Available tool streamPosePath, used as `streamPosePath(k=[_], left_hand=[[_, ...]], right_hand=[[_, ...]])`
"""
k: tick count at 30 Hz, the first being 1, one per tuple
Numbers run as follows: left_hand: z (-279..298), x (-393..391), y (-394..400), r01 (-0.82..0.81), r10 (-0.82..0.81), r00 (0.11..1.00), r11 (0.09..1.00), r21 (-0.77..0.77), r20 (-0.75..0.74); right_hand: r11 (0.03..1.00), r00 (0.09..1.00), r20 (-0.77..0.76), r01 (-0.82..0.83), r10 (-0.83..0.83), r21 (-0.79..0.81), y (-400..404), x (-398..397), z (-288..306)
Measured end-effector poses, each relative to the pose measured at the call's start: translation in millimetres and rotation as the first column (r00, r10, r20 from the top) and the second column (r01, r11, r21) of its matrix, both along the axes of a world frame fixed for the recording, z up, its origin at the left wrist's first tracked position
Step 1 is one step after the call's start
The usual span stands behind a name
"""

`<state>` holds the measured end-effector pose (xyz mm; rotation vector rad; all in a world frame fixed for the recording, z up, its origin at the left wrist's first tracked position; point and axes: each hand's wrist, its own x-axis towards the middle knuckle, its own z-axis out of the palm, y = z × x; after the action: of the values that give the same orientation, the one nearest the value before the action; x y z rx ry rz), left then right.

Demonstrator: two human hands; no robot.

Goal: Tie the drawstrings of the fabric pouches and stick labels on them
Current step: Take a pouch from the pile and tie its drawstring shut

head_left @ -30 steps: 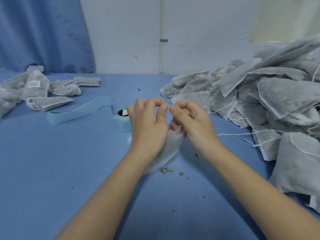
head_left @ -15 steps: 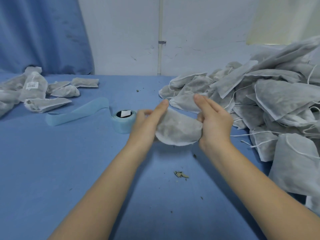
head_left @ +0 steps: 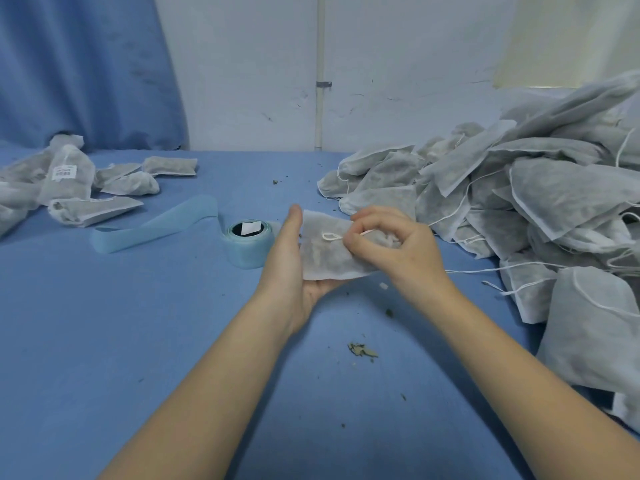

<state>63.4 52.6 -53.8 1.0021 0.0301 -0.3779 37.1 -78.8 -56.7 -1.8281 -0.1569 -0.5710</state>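
- Nearest on the blue table [head_left: 104, 341] lie crumbs of dried leaf [head_left: 362, 349], probably spilled from the pouches.
- The left hand [head_left: 291, 268] lies palm-up with straight fingers under the pouch [head_left: 329, 252], its thumb upright along the left edge. It seems to serve as a flat rest so the fabric stays spread.
- The right hand [head_left: 391, 244] curls over the pouch's right end, and its grip pinches the white drawstring [head_left: 334, 236], which shows a small loop on top of the fabric. Holding the gathered mouth and the string together likely keeps tension for the knot, so tying looks unfinished.
- Just left of the hands stands the label roll [head_left: 247, 242], a white label showing in its core and its pale blue backing strip [head_left: 152, 228] trailing leftward. It sits within easy reach for the sticking step.
- Farther left is a small group of finished pouches [head_left: 69, 181], one bearing a label [head_left: 64, 172].
- Far right, a big heap of untied pouches [head_left: 519, 188] with loose strings waits against the wall, kept well apart from the done ones.
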Motion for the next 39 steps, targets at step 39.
streamPosePath(k=[39], left_hand=[[-4.9, 59.3, 70.8, -0.729, 0.702, 0.679, 0.609, 0.312, 0.215]], right_hand=[[0.935, 0.926, -0.356, 0.229, -0.124, 0.27, 57.5, 113.5, -10.0]])
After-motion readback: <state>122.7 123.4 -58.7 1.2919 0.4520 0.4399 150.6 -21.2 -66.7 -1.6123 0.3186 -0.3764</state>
